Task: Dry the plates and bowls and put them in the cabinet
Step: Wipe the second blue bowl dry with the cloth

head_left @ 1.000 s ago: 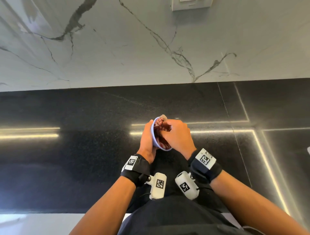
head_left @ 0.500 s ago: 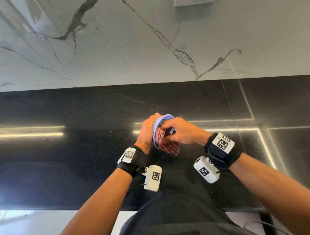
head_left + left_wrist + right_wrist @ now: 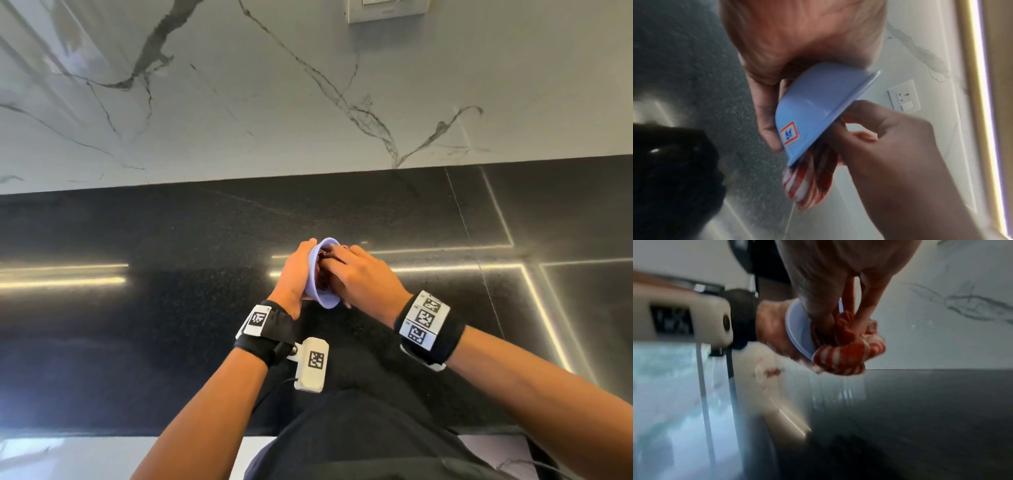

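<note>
The bowl (image 3: pixel 813 104) is up in the air, clear above the dark surface (image 3: pixel 171 308), tipped on its side with the mouth facing the right hand (image 3: pixel 359 277). The left hand (image 3: pixel 291 277) cups it from behind, fingers curled round the base and wall, thumb on the near side by the sticker.

The right hand is bunched on the striped cloth (image 3: pixel 840 352), fingers clamped round the wad and pushing it into the bowl's hollow. Part of the cloth spills out past the lower rim.

Here's the risk: the bowl looks like smooth, light plastic, and if it is wet the left hand's grip is on a slick curve. A hard push from the cloth could likely pop it out backwards, past the left palm, and down onto the surface. The loose tail of cloth could also snag on the rim and tug the bowl round.

Both wrists are close together in front of the body, forearms angled inward, the right hand overlapping the bowl's mouth from the right. No cabinet is in view.
</note>
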Motion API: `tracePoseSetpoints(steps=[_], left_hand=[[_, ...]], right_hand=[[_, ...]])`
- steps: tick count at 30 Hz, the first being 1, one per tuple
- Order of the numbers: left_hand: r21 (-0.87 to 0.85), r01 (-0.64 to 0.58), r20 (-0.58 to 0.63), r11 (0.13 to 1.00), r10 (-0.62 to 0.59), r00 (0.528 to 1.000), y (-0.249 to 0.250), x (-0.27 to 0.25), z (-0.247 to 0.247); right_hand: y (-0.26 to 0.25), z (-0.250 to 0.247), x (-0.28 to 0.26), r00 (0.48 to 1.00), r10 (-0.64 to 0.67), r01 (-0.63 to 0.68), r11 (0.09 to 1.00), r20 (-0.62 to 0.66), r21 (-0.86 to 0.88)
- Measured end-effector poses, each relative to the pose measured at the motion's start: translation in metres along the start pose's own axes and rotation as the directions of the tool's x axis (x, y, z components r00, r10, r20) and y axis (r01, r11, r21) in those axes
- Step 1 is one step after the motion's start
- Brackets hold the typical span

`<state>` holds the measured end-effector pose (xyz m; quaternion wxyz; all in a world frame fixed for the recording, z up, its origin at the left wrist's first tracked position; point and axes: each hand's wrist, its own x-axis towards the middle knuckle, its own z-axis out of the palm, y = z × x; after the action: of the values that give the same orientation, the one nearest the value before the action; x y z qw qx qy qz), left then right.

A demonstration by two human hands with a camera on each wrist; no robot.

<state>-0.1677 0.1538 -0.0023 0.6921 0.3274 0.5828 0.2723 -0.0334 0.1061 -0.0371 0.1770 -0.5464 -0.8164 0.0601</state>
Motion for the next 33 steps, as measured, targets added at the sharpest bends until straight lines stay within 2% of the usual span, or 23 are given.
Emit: tracePoseSetpoints(steps=[2, 3, 5, 6, 7, 8, 9, 11, 12, 13, 14, 15, 16, 18, 20, 22, 23, 24, 26, 28, 29, 30, 33], left_hand=[[0.026, -0.044, -0.079, 0.999, 0.046, 0.996, -0.002, 0.004, -0.004], [0.031, -0.07, -0.105, 0.997, 0.073, 0.992, -0.006, 0.01, -0.007], [0.197, -0.218, -0.096, 0.956, 0.24, 0.966, -0.01, 0.009, -0.011], [0.384, -0.318, -0.01, 0.867, 0.348, 0.937, -0.011, 0.008, -0.013], [0.537, -0.423, 0.104, 0.73, 0.44, 0.892, -0.012, 0.007, -0.013], [0.643, -0.455, 0.154, 0.616, 0.478, 0.865, -0.013, 0.009, -0.013], [0.702, -0.457, 0.16, 0.546, 0.505, 0.848, -0.013, 0.012, -0.013], [0.758, -0.439, 0.163, 0.482, 0.513, 0.843, -0.01, 0.017, -0.013], [0.735, -0.434, 0.138, 0.521, 0.511, 0.848, -0.01, 0.019, -0.013], [0.637, -0.421, 0.074, 0.646, 0.493, 0.867, -0.011, 0.019, -0.015], [0.457, -0.411, 0.001, 0.789, 0.461, 0.887, -0.011, 0.015, -0.017], [0.286, -0.374, -0.066, 0.882, 0.407, 0.911, -0.015, 0.017, -0.02], [0.167, -0.313, -0.126, 0.935, 0.336, 0.933, -0.018, 0.019, -0.022], [0.079, -0.221, -0.161, 0.972, 0.231, 0.96, -0.022, 0.019, -0.023], [-0.028, -0.136, -0.139, 0.99, 0.131, 0.982, -0.025, 0.018, -0.02], [-0.123, -0.078, -0.114, 0.989, 0.064, 0.991, -0.026, 0.016, -0.015], [-0.152, -0.067, -0.106, 0.986, 0.051, 0.993, -0.026, 0.013, -0.013], [-0.168, -0.06, -0.092, 0.984, 0.045, 0.995, -0.025, 0.012, -0.01], [-0.188, -0.034, -0.076, 0.982, 0.02, 0.997, -0.023, 0.013, -0.004], [-0.183, 0.014, -0.076, 0.983, -0.028, 0.997, -0.02, 0.012, 0.002], [-0.161, 0.027, -0.068, 0.987, -0.038, 0.997, -0.019, 0.013, 0.005], [-0.149, 0.028, -0.065, 0.988, -0.038, 0.997, -0.019, 0.015, 0.006], [-0.14, -0.036, -0.063, 0.99, 0.027, 0.998, -0.02, 0.015, 0.003]], right_hand=[[-0.01, -0.008, 0.011, 0.976, 0.197, -0.21, 0.965, 0.096, 0.157], [-0.012, -0.013, 0.017, 0.944, 0.279, -0.315, 0.923, 0.177, 0.222], [-0.01, -0.018, 0.025, 0.862, 0.331, -0.487, 0.753, 0.385, 0.443], [-0.007, -0.019, 0.026, 0.826, 0.311, -0.553, 0.61, 0.47, 0.568], [-0.004, -0.02, 0.024, 0.799, 0.282, -0.599, 0.44, 0.531, 0.668], [0.0, -0.021, 0.02, 0.783, 0.248, -0.621, 0.254, 0.571, 0.742], [0.004, -0.021, 0.014, 0.78, 0.212, -0.614, 0.082, 0.588, 0.785], [0.008, -0.027, 0.002, 0.812, 0.141, -0.535, -0.21, 0.567, 0.818], [0.008, -0.03, -0.004, 0.83, 0.132, -0.469, -0.363, 0.543, 0.805], [0.009, -0.033, -0.008, 0.839, 0.148, -0.387, -0.515, 0.523, 0.765], [0.01, -0.037, -0.011, 0.839, 0.19, -0.295, -0.629, 0.509, 0.72], [0.011, -0.04, -0.014, 0.836, 0.241, -0.209, -0.689, 0.492, 0.694], [0.011, -0.04, -0.017, 0.823, 0.297, -0.153, -0.704, 0.484, 0.694], [0.015, -0.039, -0.025, 0.794, 0.385, -0.089, -0.692, 0.471, 0.716], [0.019, -0.031, -0.033, 0.774, 0.417, -0.081, -0.681, 0.476, 0.728], [0.019, -0.022, -0.039, 0.785, 0.422, -0.139, -0.594, 0.453, 0.793], [0.015, -0.017, -0.04, 0.801, 0.427, -0.181, -0.494, 0.419, 0.85], [0.012, -0.012, -0.04, 0.812, 0.445, -0.227, -0.355, 0.378, 0.907], [0.004, -0.004, -0.036, 0.821, 0.507, -0.339, 0.063, 0.263, 0.939], [-0.002, 0.003, -0.031, 0.888, 0.428, -0.393, 0.518, 0.167, 0.76], [-0.003, 0.006, -0.029, 0.919, 0.369, -0.363, 0.656, 0.139, 0.661], [-0.004, 0.008, -0.027, 0.938, 0.325, -0.327, 0.726, 0.117, 0.604], [-0.002, 0.006, -0.021, 0.943, 0.311, -0.322, 0.769, 0.116, 0.552]])
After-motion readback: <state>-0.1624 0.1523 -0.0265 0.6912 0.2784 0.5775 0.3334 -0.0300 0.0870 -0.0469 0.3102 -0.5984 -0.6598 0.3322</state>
